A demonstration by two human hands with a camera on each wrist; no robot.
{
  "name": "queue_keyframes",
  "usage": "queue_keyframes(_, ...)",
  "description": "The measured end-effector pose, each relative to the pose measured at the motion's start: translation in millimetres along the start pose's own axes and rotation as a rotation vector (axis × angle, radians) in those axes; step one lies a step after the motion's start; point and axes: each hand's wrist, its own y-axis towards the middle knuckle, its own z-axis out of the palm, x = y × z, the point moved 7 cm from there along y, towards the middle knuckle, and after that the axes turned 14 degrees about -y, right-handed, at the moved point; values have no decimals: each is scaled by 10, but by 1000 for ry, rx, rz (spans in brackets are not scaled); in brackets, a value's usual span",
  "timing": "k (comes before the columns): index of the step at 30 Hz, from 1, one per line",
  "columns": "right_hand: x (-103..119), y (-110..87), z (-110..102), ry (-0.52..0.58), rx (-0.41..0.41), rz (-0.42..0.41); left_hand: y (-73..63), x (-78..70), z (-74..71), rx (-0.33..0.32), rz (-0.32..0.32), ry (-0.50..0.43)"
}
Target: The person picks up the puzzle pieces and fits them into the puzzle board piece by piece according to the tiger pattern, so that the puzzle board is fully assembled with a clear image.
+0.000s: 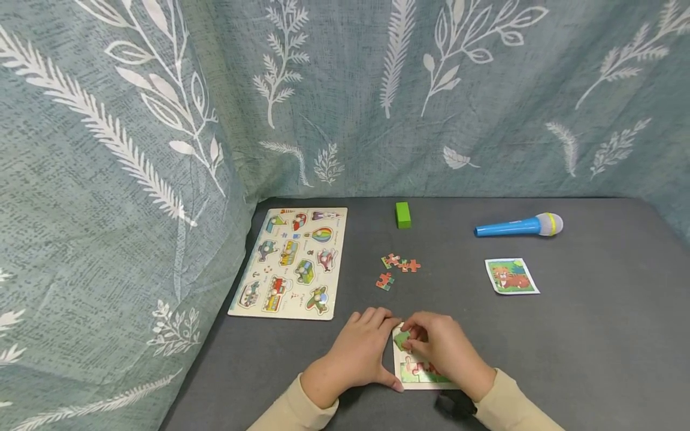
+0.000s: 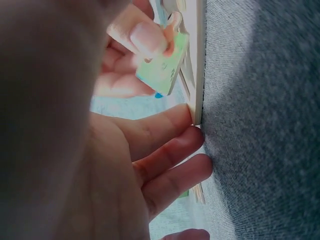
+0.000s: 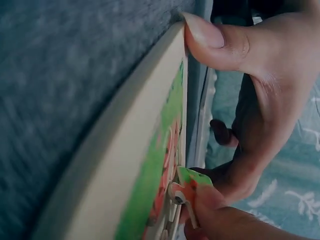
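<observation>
My right hand (image 1: 446, 348) pinches a green and orange jigsaw piece (image 1: 401, 340) between thumb and fingers, over the upper left part of a small puzzle board (image 1: 398, 366). In the left wrist view the jigsaw piece (image 2: 162, 72) is tilted, its face turned toward the camera. Several fitted pieces fill the board's lower part; my right hand hides its right side. My left hand (image 1: 356, 353) lies along the left edge, thumb at the near corner and fingers by the far corner. Its extended fingers (image 2: 167, 125) touch the board's edge.
Several loose jigsaw pieces (image 1: 385, 281) lie beyond the board. A wooden vehicle puzzle (image 1: 291, 287) is at left, a green block (image 1: 403, 215) at the back. To the right are a bear picture card (image 1: 512, 276) and a blue toy microphone (image 1: 509, 227).
</observation>
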Motion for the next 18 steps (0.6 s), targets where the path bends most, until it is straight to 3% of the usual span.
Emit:
queue_keyframes(6, 26, -19, -56, -202, -77, -44, -3, 13, 19, 4, -4, 1)
queue_keyframes(10, 138, -141, -131, -348, -114, -208, -10, 10, 35, 11, -4, -15)
queue_keyframes(13, 206, -282, -106, -424, -88, -337, -17, 6, 42, 16, -5, -10)
queue_keyframes(18, 225, -407, -21, -499, -85, -402, -17, 2, 16, 15, -5, 11)
